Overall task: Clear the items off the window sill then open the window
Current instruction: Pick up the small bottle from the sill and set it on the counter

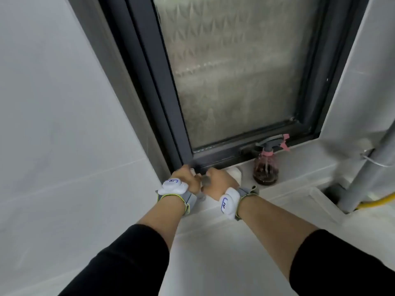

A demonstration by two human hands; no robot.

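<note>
The dark-framed window (171, 116) with frosted glass (235, 71) stands closed above the white tiled sill (299, 167). Both hands meet at the sill's left end, against the frame's bottom corner. My left hand (184, 178) curls around a small white piece whose tip shows above its fingers. My right hand (218, 182) is closed over a rounded white object (236, 175) that sticks out to its right. A blurred grey bit (206, 180) shows between the hands. What these white things are I cannot tell. A clear spray bottle (266, 167) of dark reddish liquid stands upright on the sill, right of my right hand.
The spray bottle's grey and pink trigger head (275, 142) rests close to the lower window frame. A grey pipe (367, 167) with a wire clip and a yellow hose (380, 201) run down at the right. White tiled wall (64, 124) flanks the window on the left.
</note>
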